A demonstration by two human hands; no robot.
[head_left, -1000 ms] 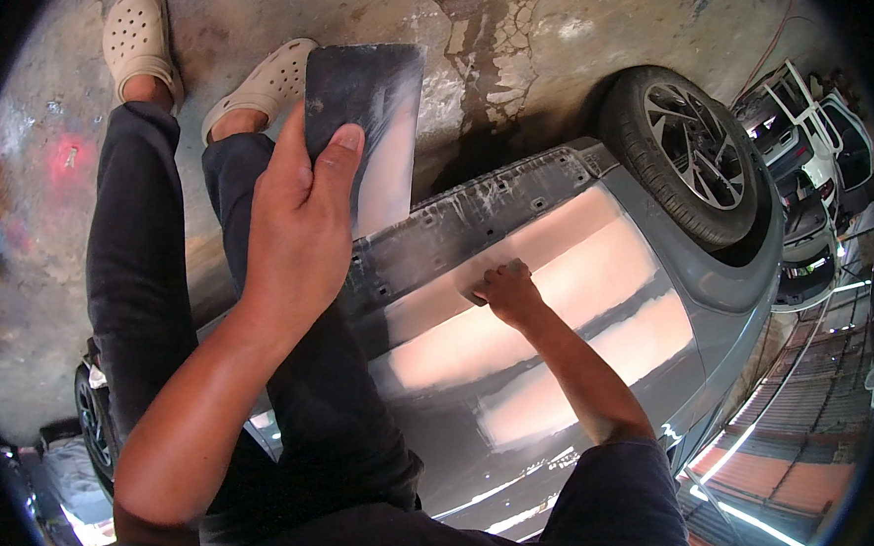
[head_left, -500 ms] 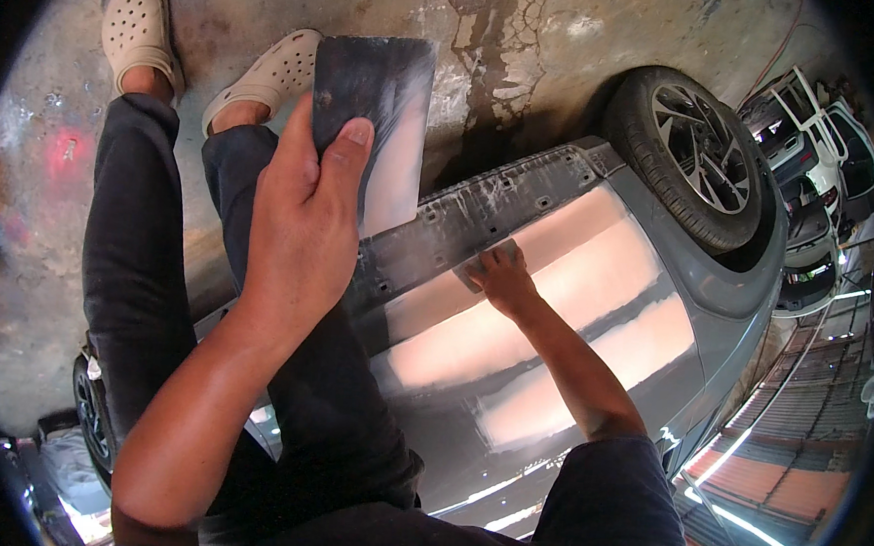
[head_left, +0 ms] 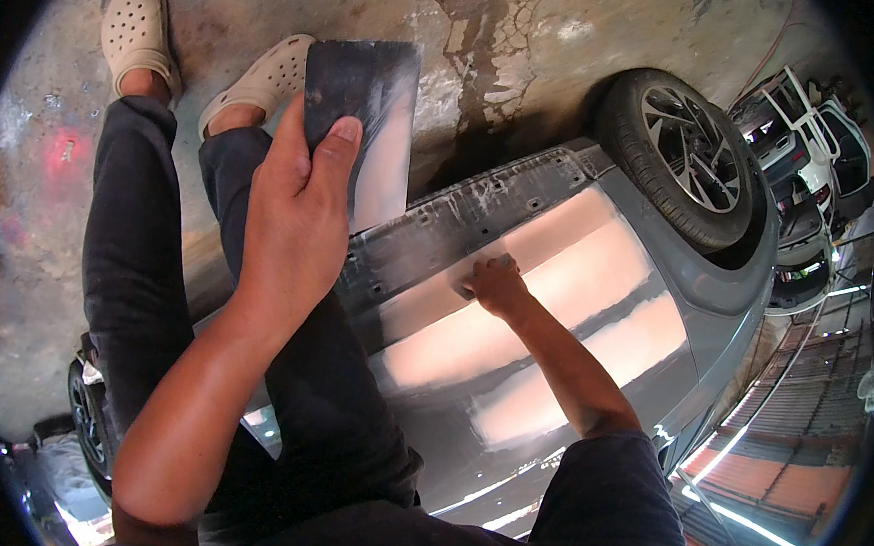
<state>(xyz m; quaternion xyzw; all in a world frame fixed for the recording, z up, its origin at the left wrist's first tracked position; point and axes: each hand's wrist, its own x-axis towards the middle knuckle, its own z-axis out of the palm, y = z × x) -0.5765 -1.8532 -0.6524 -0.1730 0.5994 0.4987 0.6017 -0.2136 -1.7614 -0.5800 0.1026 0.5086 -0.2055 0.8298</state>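
Observation:
My left hand point(head_left: 296, 221) grips a dark rectangular putty board point(head_left: 385, 137), thumb on its face, with pale pink filler smeared along one side. Farther right, my right hand point(head_left: 501, 286) is closed around a small grey putty spreader point(head_left: 466, 286), mostly hidden by the fingers. That hand is against the lower part of a dark grey car body panel point(head_left: 437, 461). Broad bands of pinkish filler point(head_left: 545, 289) cover the panel around the hand, and a second patch point(head_left: 580, 370) lies nearer to me.
A car wheel point(head_left: 685, 153) is beyond the panel, at the upper right. The panel's scuffed black lower edge point(head_left: 480, 201) borders the stained concrete floor point(head_left: 372, 8). My legs and beige clogs point(head_left: 138, 30) are at the left. Car body parts point(head_left: 807, 184) stand at the far right.
My right hand has shifted slightly toward me and its fingers look more curled over the spreader. The board remains in my left hand, a little farther left in the picture.

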